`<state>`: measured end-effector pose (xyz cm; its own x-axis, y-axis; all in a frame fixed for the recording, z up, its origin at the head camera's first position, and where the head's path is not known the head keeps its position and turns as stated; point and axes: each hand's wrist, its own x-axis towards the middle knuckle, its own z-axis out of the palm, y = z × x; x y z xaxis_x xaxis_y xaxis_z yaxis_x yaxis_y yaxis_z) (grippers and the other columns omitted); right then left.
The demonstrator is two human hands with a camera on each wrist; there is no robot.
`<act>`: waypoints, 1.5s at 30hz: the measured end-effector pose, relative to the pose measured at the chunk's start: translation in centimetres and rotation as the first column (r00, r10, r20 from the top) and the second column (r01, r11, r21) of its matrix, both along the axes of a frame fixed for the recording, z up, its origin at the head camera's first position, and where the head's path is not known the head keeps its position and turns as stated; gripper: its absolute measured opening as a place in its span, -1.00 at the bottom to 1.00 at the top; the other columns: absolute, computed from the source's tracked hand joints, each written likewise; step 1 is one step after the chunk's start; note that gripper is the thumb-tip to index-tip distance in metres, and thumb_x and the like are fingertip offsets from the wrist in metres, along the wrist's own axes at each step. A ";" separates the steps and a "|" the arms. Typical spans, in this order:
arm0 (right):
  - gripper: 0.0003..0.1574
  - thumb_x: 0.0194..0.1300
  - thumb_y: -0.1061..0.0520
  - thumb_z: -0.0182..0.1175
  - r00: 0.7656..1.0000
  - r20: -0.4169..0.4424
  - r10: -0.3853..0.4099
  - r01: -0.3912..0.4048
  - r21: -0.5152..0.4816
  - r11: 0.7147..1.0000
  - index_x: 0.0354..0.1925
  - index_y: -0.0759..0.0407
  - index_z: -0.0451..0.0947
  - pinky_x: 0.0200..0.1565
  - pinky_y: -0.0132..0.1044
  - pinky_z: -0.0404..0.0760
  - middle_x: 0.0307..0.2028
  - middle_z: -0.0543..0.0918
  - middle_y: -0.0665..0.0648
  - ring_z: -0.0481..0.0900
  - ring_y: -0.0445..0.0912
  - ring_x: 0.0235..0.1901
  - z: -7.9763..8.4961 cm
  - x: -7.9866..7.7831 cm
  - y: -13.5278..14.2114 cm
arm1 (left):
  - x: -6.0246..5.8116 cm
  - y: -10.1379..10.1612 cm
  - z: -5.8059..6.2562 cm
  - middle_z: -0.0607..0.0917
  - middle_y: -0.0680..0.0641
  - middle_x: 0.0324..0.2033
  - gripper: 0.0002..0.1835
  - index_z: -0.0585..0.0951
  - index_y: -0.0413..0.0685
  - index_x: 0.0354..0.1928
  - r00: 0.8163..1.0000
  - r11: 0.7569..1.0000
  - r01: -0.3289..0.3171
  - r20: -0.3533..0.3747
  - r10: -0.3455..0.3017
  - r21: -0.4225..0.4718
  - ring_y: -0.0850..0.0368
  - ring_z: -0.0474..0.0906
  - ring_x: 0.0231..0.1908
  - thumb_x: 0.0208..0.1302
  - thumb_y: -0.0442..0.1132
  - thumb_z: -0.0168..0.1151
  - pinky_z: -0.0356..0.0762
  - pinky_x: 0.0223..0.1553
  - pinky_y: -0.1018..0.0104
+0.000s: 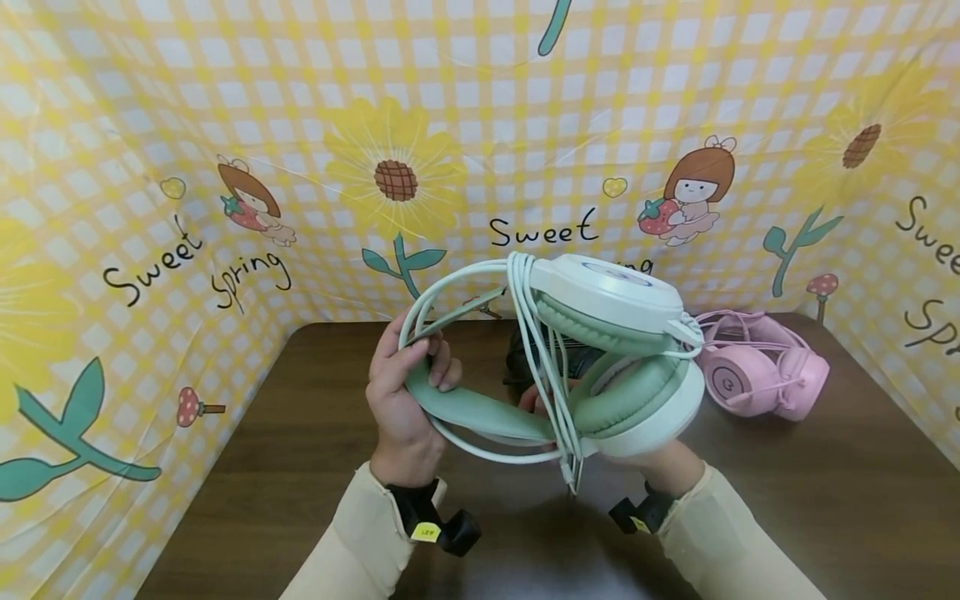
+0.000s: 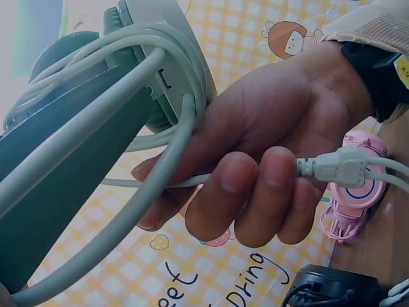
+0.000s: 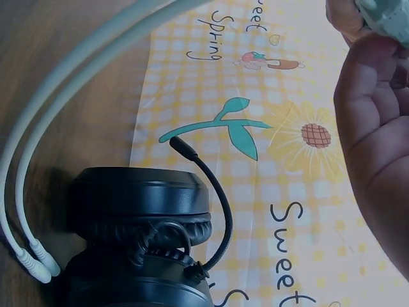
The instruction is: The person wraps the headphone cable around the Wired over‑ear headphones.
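Mint-green and white headphones are held sideways above the table. My left hand grips the padded headband at its left end, thumb and fingers wrapped round it. Behind the lower ear cup, mostly hidden in the head view, is my right hand; the left wrist view shows its fingers curled round the headphones' white cable. A Y-shaped splitter sticks out beside its little finger. Loops of cable hang across the headphones. Two white cable ends dangle in the right wrist view.
A black headset with a boom microphone sits on the dark wooden table, behind the held headphones. Pink headphones lie at the back right. A yellow checked cloth covers the back and sides.
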<state>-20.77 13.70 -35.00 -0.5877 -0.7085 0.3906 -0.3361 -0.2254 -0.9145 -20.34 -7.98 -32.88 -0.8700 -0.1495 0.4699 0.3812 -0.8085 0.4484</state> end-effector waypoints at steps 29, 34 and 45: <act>-0.74 0.53 0.26 -0.15 0.997 0.006 0.080 -0.079 0.272 0.959 -0.18 0.29 0.49 -0.35 -0.15 0.60 -0.44 0.57 0.16 0.59 0.08 -0.50 -2.7 -1.2 -0.8 | -0.9 -1.2 0.2 0.44 -0.08 -0.52 -0.85 0.51 -0.28 -0.15 0.978 0.980 -0.196 0.064 0.196 -0.008 0.20 0.17 -0.67 0.28 -0.48 0.01 0.18 -0.64 0.44; -0.67 0.51 0.14 -0.02 0.995 0.085 0.057 -0.085 0.376 0.923 0.09 0.34 0.44 -0.33 -0.07 0.64 -0.42 0.58 0.13 0.61 -0.01 -0.45 -2.7 -1.0 -1.2 | -1.0 -1.8 0.4 0.40 -0.08 -0.52 -0.76 0.51 -0.37 -0.04 0.948 0.949 -0.314 0.036 0.315 -0.032 0.19 0.19 -0.67 0.25 -0.51 0.05 0.21 -0.65 0.42; -0.59 0.44 0.13 0.11 0.995 0.091 0.046 -0.081 0.428 0.900 0.18 0.24 0.36 -0.39 -0.07 0.64 -0.42 0.58 0.12 0.58 -0.06 -0.53 -2.5 -1.1 -1.3 | -0.9 -2.8 0.9 0.46 -0.12 -0.51 -0.68 0.56 -0.41 -0.03 0.847 0.833 -0.531 -0.064 0.528 -0.158 0.16 0.22 -0.70 0.14 -0.56 0.07 0.24 -0.66 0.37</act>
